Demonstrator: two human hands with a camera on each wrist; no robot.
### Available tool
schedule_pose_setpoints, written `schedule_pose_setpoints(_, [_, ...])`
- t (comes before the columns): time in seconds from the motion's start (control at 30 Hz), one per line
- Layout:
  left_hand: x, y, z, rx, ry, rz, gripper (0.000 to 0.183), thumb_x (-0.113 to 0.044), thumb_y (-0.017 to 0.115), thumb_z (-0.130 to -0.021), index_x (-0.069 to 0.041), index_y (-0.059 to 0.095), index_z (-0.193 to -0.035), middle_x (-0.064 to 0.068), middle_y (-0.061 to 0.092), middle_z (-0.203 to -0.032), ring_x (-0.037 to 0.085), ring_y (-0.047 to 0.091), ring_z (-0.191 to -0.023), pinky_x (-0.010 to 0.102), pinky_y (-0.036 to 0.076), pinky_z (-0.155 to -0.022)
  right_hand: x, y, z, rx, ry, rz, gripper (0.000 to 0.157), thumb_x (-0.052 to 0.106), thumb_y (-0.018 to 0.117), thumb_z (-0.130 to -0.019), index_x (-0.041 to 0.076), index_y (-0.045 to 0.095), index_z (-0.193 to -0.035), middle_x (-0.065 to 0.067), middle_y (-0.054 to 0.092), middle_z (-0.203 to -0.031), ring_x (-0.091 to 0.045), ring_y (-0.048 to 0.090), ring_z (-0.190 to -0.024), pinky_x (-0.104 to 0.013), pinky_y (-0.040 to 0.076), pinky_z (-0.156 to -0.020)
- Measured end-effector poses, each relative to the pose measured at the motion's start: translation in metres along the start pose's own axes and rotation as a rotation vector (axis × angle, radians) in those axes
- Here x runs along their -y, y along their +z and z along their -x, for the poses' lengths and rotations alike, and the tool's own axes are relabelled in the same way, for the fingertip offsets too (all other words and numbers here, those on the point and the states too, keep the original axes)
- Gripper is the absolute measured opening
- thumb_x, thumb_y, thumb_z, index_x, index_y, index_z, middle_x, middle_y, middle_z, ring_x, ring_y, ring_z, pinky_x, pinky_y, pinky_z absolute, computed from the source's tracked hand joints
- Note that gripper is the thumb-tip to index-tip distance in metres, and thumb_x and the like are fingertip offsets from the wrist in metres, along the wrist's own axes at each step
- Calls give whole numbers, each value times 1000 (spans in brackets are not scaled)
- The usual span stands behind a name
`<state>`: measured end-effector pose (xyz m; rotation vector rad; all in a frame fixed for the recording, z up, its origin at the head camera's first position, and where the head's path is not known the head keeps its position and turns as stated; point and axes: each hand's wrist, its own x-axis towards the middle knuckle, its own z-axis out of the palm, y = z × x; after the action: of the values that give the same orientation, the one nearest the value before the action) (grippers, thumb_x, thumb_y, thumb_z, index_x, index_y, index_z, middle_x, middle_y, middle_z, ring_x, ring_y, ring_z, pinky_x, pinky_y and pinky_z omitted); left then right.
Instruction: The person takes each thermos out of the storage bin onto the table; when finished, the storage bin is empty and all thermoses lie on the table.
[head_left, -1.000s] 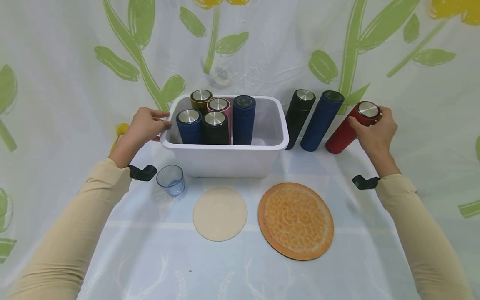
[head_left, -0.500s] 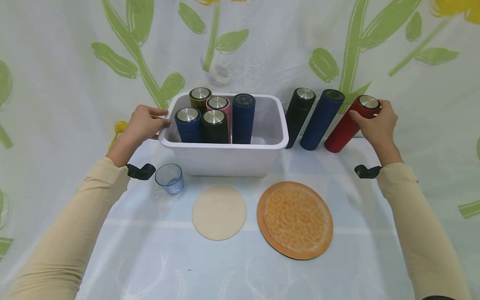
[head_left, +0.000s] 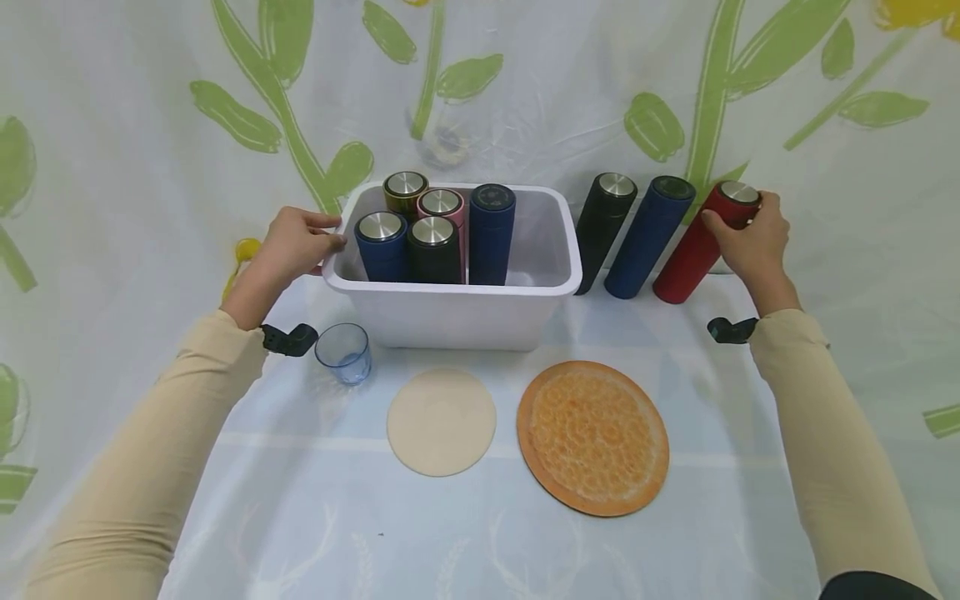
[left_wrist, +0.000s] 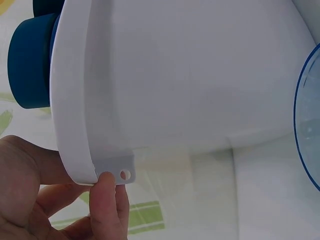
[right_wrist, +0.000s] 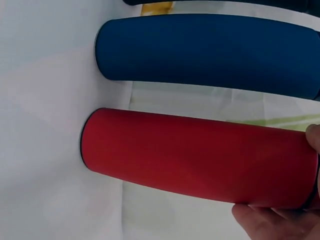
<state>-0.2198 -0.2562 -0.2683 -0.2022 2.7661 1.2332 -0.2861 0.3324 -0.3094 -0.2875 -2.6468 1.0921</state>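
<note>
The right hand (head_left: pixel 756 242) grips the red flask (head_left: pixel 686 260) near its top, the flask's base below the fingers; the left hand (head_left: pixel 291 246) pinches the tub (head_left: pixel 450 318) at its rim.

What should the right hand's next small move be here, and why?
Probably ease the right hand off the red bottle. In the head view, its lid, lower a second ago, is now nearly level with that of the blue bottle, and it appears to rest on the table.
</note>
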Motion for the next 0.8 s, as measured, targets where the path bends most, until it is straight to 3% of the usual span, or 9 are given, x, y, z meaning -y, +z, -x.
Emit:
schedule_pose_setpoints(0.5, [1,0,0,2,20,0,52,-18,60,-100,0,47,-147,30,53,-136,39,57,-107,25,58,-67,-1,-1,-1,7,24,5,84,52,55,-95,4,20,-154,-20,33,-156,-35,36,-141,-45,37,-112])
schedule_pose_setpoints(0.67, [0,1,1,12,21,1,52,-17,60,-100,0,47,-147,30,53,-135,40,58,-108,29,60,-70,1,-6,1,32,53,14,91,57,55,-92,1,19,-154,-22,32,-155,-37,35,-140,-47,37,-112])
schedule_pose_setpoints(0.8, [0,-1,0,0,32,-16,52,-17,60,-100,0,47,-147,31,54,-133,40,58,-108,30,60,-70,8,-11,2,64,67,21,101,61,57,-89,2,10,-156,-23,24,-159,-38,28,-143,-52,33,-113])
